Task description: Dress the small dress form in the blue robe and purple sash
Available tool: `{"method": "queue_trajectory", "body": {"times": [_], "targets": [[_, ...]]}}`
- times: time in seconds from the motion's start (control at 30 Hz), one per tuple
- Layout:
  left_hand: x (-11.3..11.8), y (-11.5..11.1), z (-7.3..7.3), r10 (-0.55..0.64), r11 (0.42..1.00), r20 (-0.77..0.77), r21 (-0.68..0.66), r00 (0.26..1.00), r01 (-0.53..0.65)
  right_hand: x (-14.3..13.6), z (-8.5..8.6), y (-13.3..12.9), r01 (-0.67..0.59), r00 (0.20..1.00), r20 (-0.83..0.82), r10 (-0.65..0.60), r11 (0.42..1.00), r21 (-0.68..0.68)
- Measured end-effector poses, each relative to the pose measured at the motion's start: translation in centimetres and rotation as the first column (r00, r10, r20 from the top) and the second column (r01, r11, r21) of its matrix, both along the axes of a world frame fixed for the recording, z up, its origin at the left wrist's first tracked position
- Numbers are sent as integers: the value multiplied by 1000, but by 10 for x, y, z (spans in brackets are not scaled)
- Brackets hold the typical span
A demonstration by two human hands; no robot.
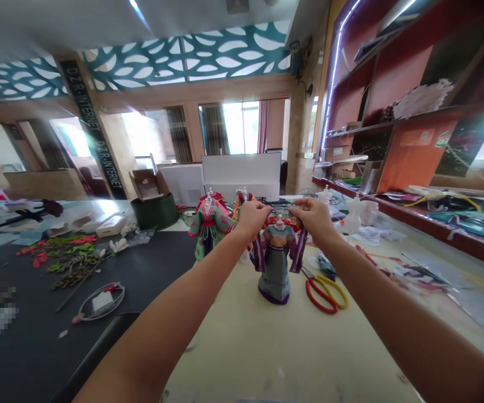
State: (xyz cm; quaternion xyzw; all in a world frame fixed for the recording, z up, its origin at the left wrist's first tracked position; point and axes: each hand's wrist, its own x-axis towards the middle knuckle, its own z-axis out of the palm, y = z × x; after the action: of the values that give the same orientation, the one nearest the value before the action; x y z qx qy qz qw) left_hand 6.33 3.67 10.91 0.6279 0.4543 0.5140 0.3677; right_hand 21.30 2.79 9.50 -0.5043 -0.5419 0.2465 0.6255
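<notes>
A doll figure (276, 263) in a grey-blue robe with a purple hem stands upright on the table in front of me. Long purple sleeves (299, 252) hang at its sides. Behind its bare neck, a piece of red patterned cloth (294, 222) spans the gap between my hands. My left hand (252, 218) pinches at the left end of this cloth, finger and thumb together. On the other side my right hand (314, 219) pinches its right end. The exact grip points are small and partly hidden. Scissors (328, 294) with red and yellow handles lie right of the doll.
A doll figure in a green robe (208, 224) stands to the left, with another dressed figure (245, 197) behind my left hand. A dark mat (141, 280) holds artificial sprigs (74, 260) and a coiled white cable (103, 302). White doll bodies (354, 215) stand at the right.
</notes>
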Motion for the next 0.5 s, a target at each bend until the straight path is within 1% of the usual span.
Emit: {"method": "queue_trajectory", "body": {"times": [0.13, 0.3, 0.5], "targets": [[0, -1, -7, 24, 1000, -47, -16, 999, -25, 0, -7, -3, 11, 997, 75, -8, 999, -35], [0, -6, -15, 33, 998, -45, -46, 998, -35, 2, -12, -8, 49, 976, 214, -40, 998, -38], [-1, -10, -18, 27, 999, -32, -38, 999, -28, 3, -18, -9, 32, 971, 237, -30, 999, -5]]}}
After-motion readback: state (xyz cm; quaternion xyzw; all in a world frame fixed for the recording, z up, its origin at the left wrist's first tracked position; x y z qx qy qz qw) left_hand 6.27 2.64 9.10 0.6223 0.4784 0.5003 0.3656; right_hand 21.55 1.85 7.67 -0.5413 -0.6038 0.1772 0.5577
